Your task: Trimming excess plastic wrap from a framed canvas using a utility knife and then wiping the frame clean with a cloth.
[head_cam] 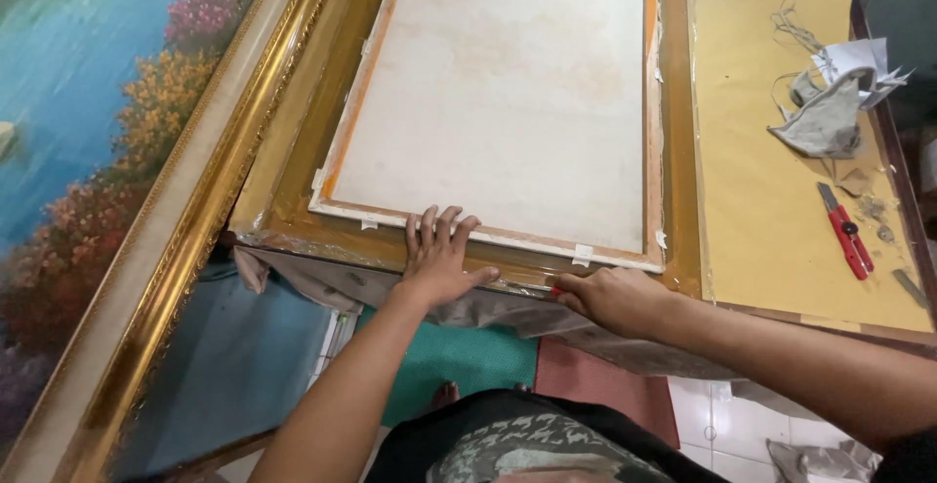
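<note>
A face-down picture frame [293,220], gold-brown and wrapped in clear film, is seen lying across a work table [781,200] covered in tan paper, its pale canvas back [498,93] turned up and held in by a light wooden stretcher with small tabs of tape along the edges. The left hand [436,259] is laid flat on the frame's near rail, fingers spread and reaching onto the stretcher's lower bar, thumb pointed right. The right hand [615,300] is closed in a loose fist at the same rail, just right of the left, and a small red tool [556,291] is gripped in it (only the tip shows at the knuckles, so its kind cannot be told). A pair of red-handled pliers [845,230] is seen lying well apart on the paper to the right, below a crumpled grey rag [825,117] and scraps of white paper [864,56]. A large landscape painting in an ornate gilt frame [185,220] is propped just beside the table on the left. A green mat [459,361] and a red one lie on the floor below.
</note>
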